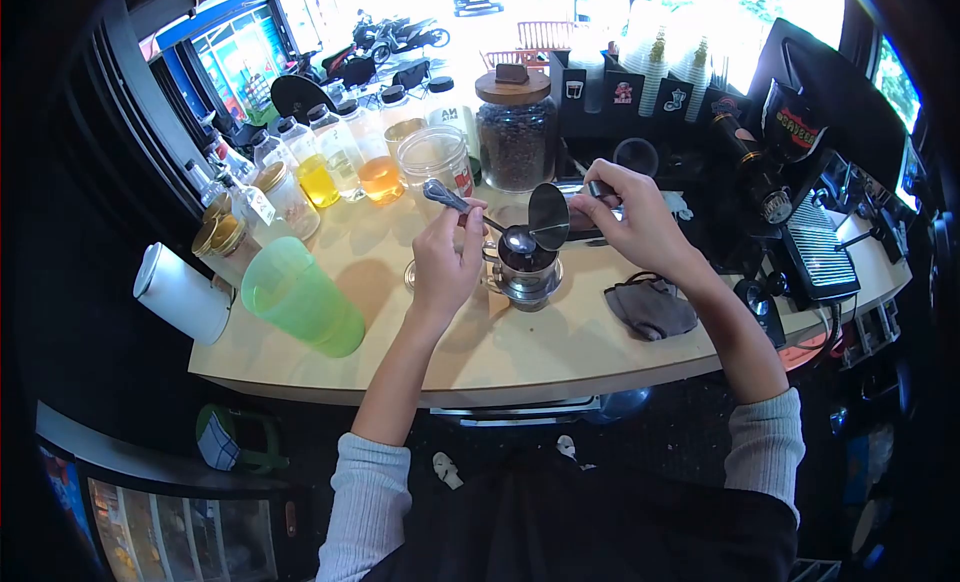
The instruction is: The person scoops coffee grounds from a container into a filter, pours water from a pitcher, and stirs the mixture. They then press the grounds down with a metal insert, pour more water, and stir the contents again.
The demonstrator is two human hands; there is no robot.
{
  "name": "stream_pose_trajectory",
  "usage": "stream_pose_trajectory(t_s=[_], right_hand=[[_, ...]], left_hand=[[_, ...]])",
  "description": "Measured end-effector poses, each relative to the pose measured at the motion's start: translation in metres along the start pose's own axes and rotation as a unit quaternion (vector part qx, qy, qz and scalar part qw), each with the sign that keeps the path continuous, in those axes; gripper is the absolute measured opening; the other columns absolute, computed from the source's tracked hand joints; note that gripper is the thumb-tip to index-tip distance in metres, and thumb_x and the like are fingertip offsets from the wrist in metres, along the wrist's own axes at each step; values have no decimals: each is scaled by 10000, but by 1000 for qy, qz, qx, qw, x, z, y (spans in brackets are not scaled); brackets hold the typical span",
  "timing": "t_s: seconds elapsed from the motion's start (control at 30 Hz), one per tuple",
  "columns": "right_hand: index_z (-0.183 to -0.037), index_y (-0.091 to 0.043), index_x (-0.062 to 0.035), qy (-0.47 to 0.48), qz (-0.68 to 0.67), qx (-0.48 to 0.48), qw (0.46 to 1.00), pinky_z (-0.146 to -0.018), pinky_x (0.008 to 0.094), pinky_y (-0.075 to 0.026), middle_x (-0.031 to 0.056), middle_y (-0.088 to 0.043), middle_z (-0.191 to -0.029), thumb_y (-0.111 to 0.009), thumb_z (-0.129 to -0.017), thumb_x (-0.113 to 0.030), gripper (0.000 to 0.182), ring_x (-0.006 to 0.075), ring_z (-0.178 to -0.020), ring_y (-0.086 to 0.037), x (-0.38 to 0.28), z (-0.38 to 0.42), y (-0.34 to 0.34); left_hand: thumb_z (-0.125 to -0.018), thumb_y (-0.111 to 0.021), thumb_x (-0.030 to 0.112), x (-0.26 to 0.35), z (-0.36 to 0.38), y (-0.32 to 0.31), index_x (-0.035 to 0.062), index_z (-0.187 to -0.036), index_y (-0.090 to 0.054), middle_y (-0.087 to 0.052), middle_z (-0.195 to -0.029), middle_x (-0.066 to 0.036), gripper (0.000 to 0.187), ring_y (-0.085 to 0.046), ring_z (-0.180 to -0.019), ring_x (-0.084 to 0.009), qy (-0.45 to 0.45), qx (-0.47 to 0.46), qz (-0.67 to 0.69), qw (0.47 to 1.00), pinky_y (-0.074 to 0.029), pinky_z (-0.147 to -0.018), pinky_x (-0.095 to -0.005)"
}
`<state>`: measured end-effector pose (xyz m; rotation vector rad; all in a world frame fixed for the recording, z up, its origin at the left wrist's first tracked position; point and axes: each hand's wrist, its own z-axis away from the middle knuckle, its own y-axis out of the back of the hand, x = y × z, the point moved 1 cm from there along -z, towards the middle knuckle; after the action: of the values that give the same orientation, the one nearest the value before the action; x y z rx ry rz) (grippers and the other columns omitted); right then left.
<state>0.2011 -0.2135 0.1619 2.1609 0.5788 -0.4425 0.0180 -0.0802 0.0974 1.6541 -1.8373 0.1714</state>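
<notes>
My left hand (450, 252) is closed around a metal spoon (519, 240), whose bowl sits over the mouth of a metal drip coffee filter (527, 277). The filter has a wide rim and stands upright near the middle of the counter. From the right, my right hand (637, 217) grips the handle of a metal cup (549, 218). This cup is tipped on its side, its round mouth facing the spoon, close above the filter. Behind my left hand stands a clear jar (432, 160).
A green tumbler (305, 297) and a white canister (182, 292) stand at left. Several bottles (318, 182) line the back, beside a wooden-lidded bean jar (515, 132). A dark cloth (652, 306) lies right of the filter. An espresso machine (815, 247) occupies the right end.
</notes>
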Motion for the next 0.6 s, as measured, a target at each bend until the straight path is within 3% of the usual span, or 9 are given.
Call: stream_pose_trajectory(t_s=[0.2, 0.37, 0.6], right_hand=[[-803, -472, 21, 13, 9, 8, 1000, -501, 313, -325, 82, -413, -602, -664, -852, -119, 242, 145, -535, -363, 2, -2, 3], [-848, -514, 10, -52, -30, -1, 998, -515, 245, -309, -4, -372, -614, -639, -874, -118, 181, 61, -584, -338, 7, -3, 10], [-801, -479, 12, -3, -25, 27, 999, -467, 280, -296, 23, -344, -552, -655, -866, -133, 237, 96, -518, -314, 3, -8, 15]], left_hand=[[-921, -561, 107, 3, 1, 0, -26, -923, -632, -656, -726, -134, 151, -670, -656, -211, -1, -3, 13, 1000, -494, -591, -314], [-928, -555, 114, -1, 2, 2, -31, -919, -628, -666, -768, -125, 163, -664, -673, -177, 33, 4, 53, 998, -495, -610, -294], [-962, -499, 119, -21, 12, 6, -32, -987, -570, -606, -845, -65, 168, -580, -797, -104, 98, -50, 198, 974, -472, -743, -256]])
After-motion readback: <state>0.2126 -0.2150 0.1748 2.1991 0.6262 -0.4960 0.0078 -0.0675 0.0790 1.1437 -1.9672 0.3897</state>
